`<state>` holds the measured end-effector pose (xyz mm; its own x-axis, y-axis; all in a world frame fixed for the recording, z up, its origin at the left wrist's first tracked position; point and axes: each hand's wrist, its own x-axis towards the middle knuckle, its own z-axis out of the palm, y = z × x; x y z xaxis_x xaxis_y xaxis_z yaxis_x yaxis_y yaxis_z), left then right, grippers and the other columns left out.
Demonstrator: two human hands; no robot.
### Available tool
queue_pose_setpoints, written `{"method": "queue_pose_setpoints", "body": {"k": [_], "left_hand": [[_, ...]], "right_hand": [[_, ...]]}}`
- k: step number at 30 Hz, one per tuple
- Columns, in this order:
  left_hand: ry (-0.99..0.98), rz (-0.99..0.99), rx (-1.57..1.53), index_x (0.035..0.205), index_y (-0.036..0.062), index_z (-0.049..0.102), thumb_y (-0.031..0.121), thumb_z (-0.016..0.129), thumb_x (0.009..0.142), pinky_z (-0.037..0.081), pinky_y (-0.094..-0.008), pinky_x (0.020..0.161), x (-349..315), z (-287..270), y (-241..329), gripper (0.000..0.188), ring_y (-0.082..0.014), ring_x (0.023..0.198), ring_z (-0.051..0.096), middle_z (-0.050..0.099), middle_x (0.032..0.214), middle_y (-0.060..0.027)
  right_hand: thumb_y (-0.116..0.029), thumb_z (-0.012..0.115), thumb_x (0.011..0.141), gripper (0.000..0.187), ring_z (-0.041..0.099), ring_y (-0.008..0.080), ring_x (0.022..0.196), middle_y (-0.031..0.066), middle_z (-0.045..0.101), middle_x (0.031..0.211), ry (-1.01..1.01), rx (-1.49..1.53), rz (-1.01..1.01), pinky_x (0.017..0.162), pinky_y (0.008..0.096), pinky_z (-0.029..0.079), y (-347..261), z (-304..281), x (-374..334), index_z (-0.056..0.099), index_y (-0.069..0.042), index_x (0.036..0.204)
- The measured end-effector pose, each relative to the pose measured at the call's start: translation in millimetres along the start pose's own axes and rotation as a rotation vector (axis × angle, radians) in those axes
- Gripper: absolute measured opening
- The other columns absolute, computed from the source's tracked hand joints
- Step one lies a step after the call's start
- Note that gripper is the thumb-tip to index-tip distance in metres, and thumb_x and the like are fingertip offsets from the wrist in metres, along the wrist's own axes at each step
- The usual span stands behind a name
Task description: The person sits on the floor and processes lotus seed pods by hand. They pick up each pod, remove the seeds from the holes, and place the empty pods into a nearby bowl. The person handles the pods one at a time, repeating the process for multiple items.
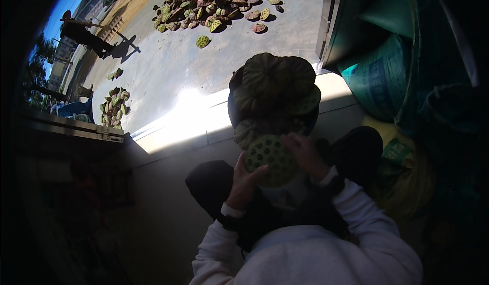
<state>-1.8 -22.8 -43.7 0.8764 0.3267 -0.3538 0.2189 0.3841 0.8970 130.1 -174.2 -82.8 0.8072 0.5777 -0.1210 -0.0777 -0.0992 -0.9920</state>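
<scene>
A green lotus seed pod (271, 158), its round holes facing up, is held in front of my body between my knees. My left hand (243, 184) grips its left side, with the thumb lying across the face. At its upper right edge, my right hand (306, 156) has its fingers curled against the pod; shadow hides the exact fingertip contact. Just beyond my hands, more lotus pods (270, 81) are heaped in a dark, round container (232, 109). Several of them lie with their ribbed undersides up.
Past the sunlit doorsill (196, 132), a large pile of lotus pods (214, 4) lies on concrete, with a smaller pile (115, 106) at left. A person (84, 34) stands outside holding a long-handled tool. Green sacks (377, 76) and a yellow sack (402, 167) stand at right.
</scene>
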Motion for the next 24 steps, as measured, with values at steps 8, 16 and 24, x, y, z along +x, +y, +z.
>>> {"method": "queue_pose_setpoints", "body": {"k": [8,16,24], "left_hand": [[-0.05,-0.024,-0.132,0.127,-0.0018,0.047,0.004,0.076,0.076,0.054,-0.034,0.088,7,-5,1,0.058,-0.0213,0.102,0.063,0.063,0.114,-0.0127],[-0.169,-0.024,-0.444,0.131,-0.0006,0.043,0.003,0.074,0.078,0.053,-0.0378,0.093,8,-2,-9,0.062,-0.0248,0.109,0.061,0.06,0.12,-0.0143],[-0.059,-0.019,-0.312,0.13,-0.0012,0.043,0.006,0.073,0.079,0.051,-0.0363,0.093,9,-3,2,0.06,-0.0243,0.108,0.061,0.059,0.12,-0.0141]], "right_hand": [[-0.029,0.054,0.099,0.03,0.06,0.0089,0.076,0.0031,0.066,0.082,-0.016,0.177,0.058,0.07,0.0277,0.048,-19,6,-8,0.066,-0.002,0.095],[-0.029,0.053,0.099,0.031,0.066,0.0135,0.089,0.004,0.069,0.1,-0.106,0.9,0.323,0.079,0.0282,0.053,-44,12,-23,0.062,-0.002,0.112],[-0.022,0.075,0.083,0.021,0.061,0.0197,0.064,0.0096,0.062,0.071,0.317,-0.21,-0.491,0.059,0.0332,0.048,-33,2,-4,0.062,-0.006,0.081]]}}
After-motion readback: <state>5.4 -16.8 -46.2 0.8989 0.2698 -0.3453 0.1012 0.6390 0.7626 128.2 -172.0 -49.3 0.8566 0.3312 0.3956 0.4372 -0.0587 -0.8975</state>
